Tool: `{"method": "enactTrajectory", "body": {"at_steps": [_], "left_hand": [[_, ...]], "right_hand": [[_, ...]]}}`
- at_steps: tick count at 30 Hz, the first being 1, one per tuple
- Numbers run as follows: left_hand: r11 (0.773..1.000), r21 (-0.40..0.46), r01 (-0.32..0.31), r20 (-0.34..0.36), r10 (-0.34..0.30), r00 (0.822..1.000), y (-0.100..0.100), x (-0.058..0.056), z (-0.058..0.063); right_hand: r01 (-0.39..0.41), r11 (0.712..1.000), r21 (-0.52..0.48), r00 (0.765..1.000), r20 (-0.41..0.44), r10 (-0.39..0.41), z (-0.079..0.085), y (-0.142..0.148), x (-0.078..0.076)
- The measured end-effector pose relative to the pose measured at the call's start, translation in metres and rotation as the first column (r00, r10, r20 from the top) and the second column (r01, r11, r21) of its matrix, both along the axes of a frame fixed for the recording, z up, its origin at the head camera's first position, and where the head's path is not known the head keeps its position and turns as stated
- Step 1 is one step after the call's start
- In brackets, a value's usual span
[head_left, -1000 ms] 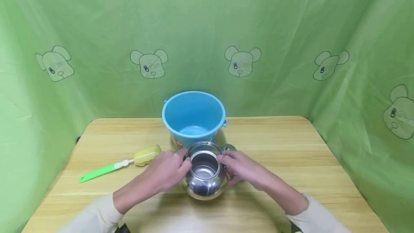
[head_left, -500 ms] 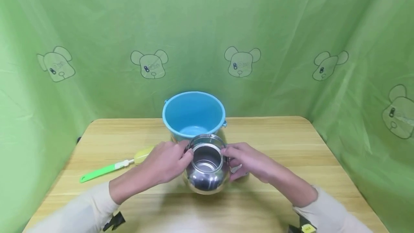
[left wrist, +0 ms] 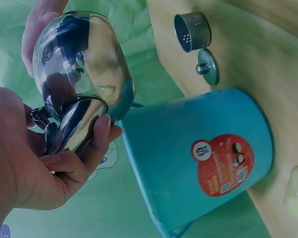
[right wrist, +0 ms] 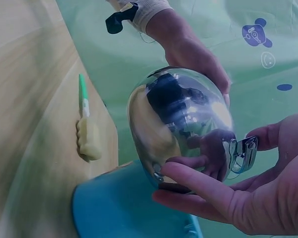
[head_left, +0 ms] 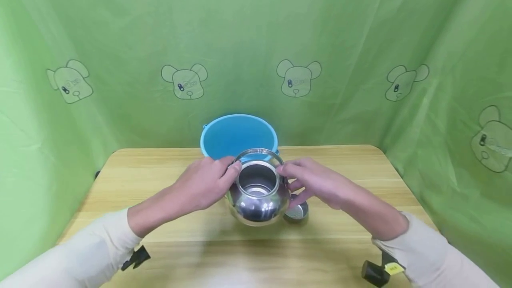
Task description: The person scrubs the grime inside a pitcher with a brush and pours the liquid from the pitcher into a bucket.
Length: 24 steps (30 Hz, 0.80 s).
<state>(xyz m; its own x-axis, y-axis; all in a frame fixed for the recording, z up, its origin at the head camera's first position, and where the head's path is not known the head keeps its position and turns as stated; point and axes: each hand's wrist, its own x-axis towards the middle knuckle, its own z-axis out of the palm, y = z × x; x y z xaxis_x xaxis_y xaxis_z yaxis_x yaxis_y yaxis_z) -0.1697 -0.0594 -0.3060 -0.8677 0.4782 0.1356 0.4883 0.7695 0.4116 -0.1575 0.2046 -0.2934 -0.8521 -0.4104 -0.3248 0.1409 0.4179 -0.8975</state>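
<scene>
A shiny round stainless steel teapot (head_left: 260, 212), its lid off and mouth tipped toward me, is held up in both hands above the table. My left hand (head_left: 206, 183) grips its left side; in the left wrist view the fingers wrap the spout (left wrist: 82, 121), near the carry handle's bracket. On the opposite side my right hand (head_left: 320, 183) holds the pot, thumb near the rim and handle bracket (right wrist: 246, 153), fingers spread along the body. Behind the pot stands a blue bucket (head_left: 228, 137), which the pot overlaps in the head view.
On the wooden table (head_left: 340, 226) a perforated metal infuser basket (left wrist: 192, 32) stands near a small knobbed lid (left wrist: 208, 69). A sponge brush (right wrist: 89, 139) with a green handle lies left of the bucket; my left arm hides it in the head view. Green curtains surround the table.
Both hands have raised the teapot and moved it toward the bucket, so it now overlaps the bucket's front rim. The infuser basket has come into view and the brush is now covered.
</scene>
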Motion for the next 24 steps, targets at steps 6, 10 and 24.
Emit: {"method": "enactTrajectory", "body": {"at_steps": [6,10,24], "left_hand": [[1.000,-0.007,0.013,0.048,-0.012,0.999,-0.001,-0.004,0.016],[0.999,-0.036,0.010,0.075,-0.008,0.997,-0.001,-0.011,0.029],[0.999,0.021,0.031,0.428,-0.037,0.903,-0.010,-0.057,0.066]], "right_hand": [[-0.009,1.000,0.021,1.000,-0.016,0.010,0.015,-0.001,-0.003],[-0.018,1.000,0.022,0.999,-0.032,0.018,0.026,-0.002,-0.007],[0.020,0.996,0.088,0.996,-0.094,-0.012,0.053,-0.007,-0.041]]}}
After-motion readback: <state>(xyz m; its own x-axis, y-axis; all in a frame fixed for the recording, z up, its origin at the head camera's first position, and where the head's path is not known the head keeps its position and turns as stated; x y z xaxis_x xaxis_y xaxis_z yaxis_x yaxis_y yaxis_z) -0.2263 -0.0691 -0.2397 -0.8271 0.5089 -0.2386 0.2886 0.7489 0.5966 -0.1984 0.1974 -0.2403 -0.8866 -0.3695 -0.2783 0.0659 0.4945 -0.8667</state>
